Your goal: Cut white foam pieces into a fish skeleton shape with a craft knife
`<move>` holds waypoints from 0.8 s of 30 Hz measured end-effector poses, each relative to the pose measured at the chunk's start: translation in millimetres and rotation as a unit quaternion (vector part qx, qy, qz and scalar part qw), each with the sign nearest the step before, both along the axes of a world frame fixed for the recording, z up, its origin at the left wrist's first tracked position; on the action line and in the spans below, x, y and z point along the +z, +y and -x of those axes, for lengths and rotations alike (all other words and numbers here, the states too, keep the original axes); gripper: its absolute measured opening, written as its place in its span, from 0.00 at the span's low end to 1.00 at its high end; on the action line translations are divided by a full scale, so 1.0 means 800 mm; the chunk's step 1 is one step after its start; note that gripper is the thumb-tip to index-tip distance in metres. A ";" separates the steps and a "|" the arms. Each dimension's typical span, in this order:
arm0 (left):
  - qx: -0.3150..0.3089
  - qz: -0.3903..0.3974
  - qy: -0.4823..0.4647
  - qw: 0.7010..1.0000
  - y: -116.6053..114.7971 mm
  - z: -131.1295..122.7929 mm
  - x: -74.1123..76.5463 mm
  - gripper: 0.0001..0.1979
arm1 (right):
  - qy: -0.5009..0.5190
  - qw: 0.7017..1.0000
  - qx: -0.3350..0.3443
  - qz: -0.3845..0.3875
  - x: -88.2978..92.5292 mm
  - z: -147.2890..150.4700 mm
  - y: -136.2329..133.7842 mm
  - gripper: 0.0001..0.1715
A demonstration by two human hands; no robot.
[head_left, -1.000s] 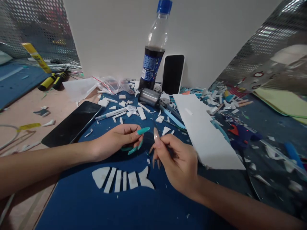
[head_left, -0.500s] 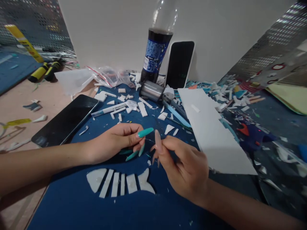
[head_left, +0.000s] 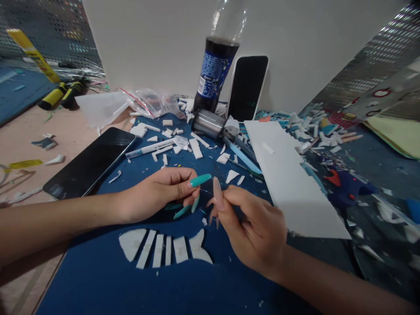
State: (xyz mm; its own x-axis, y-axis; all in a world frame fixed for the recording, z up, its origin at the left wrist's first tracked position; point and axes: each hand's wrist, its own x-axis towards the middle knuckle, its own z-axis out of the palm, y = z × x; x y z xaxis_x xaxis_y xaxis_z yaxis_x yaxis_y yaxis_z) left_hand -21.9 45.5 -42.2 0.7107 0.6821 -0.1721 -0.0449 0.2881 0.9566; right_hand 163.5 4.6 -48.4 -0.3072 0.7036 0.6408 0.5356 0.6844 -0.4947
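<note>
My left hand point(head_left: 160, 192), with long teal nails, rests on the blue cutting mat point(head_left: 108, 280) with its fingers curled in a pinch. My right hand point(head_left: 252, 227), with long pale nails, is pinched close beside it. A thin, clear thread-like strand point(head_left: 206, 191) seems to run between the two pinches; it is too fine to name. Just in front of both hands lies a fish shape made of white foam slices point(head_left: 164, 248).
A white foam sheet point(head_left: 288, 175) lies at the right. A dark phone point(head_left: 90, 162) lies flat at the left, another phone point(head_left: 246, 87) leans on the wall beside a cola bottle point(head_left: 215, 70). White scraps, pens and a metal roll point(head_left: 209, 123) litter the mat.
The view dropped between the first two frames, cutting off the bottle's cap. Both hands have stayed pinched together, shifting only slightly.
</note>
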 end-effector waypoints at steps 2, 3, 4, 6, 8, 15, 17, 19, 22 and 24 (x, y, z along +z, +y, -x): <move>0.001 0.001 0.000 1.000 0.000 0.000 0.000 0.14 | 0.000 1.000 0.002 0.001 0.000 0.000 0.000 0.08; 0.001 0.001 -0.002 1.000 0.000 0.000 0.000 0.14 | 0.000 1.000 0.003 0.004 0.000 -0.001 -0.001 0.08; 0.001 0.000 -0.002 1.000 0.000 0.000 0.000 0.14 | 0.000 1.000 0.004 0.007 0.000 -0.001 -0.001 0.08; 0.001 0.001 -0.003 1.000 0.000 0.000 0.000 0.14 | 0.000 1.000 0.004 0.010 0.000 -0.001 -0.001 0.09; 0.002 0.006 -0.002 1.000 -0.001 0.000 0.000 0.14 | 0.000 1.000 0.007 0.013 0.001 -0.001 -0.001 0.09; 0.002 -0.002 -0.008 1.000 -0.001 0.000 -0.002 0.14 | 0.005 1.000 0.007 0.023 0.004 0.000 -0.002 0.09; 0.002 -0.008 -0.008 1.000 -0.001 0.000 -0.003 0.14 | 0.005 1.000 0.003 0.022 0.004 -0.001 -0.003 0.08; 0.003 -0.013 -0.004 1.000 0.000 0.000 -0.002 0.14 | 0.003 1.000 0.000 0.025 0.003 -0.001 -0.003 0.08; 0.002 -0.016 0.005 1.000 0.000 0.000 -0.001 0.15 | 0.007 0.999 0.001 0.033 0.003 0.000 -0.003 0.09; 0.001 -0.018 0.010 1.000 -0.001 0.001 0.000 0.14 | 0.008 0.999 0.004 0.036 0.003 0.000 -0.003 0.09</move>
State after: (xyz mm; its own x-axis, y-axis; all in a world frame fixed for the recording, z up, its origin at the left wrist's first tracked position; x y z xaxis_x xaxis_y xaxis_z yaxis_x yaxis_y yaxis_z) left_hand -22.4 45.0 -42.6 0.7062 0.6892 -0.1619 -0.0252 0.2530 0.9671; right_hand 163.5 2.3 -46.2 -0.3030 0.7454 0.5938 0.5213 0.6512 -0.5515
